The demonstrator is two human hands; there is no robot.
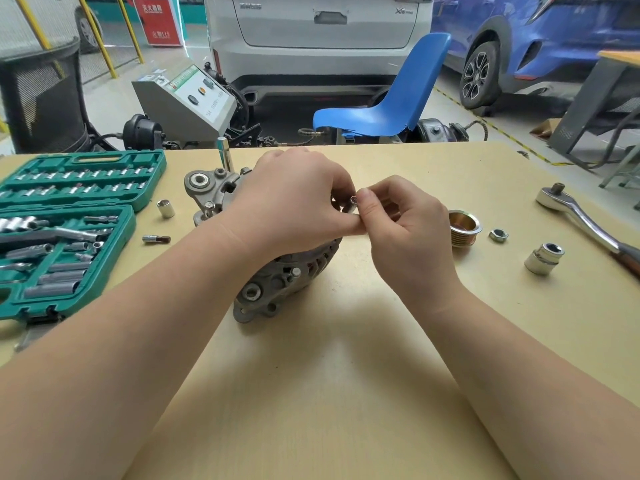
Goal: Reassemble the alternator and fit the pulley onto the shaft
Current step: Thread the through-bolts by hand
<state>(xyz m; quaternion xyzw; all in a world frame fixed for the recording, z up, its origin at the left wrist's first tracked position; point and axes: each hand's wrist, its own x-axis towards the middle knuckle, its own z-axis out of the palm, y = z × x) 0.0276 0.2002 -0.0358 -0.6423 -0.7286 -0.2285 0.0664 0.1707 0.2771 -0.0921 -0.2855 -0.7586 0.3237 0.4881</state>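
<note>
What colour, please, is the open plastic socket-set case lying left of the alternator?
The plastic socket-set case is teal green, seen in the head view.

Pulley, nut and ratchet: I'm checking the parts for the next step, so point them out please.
pulley (pixel 464 230), head view, on its grooved side wall
nut (pixel 498 235), head view, on its top face
ratchet (pixel 585 220), head view, on its chrome handle

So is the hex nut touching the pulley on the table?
Apart. The head view shows bare tabletop between the hex nut and the pulley.
</note>
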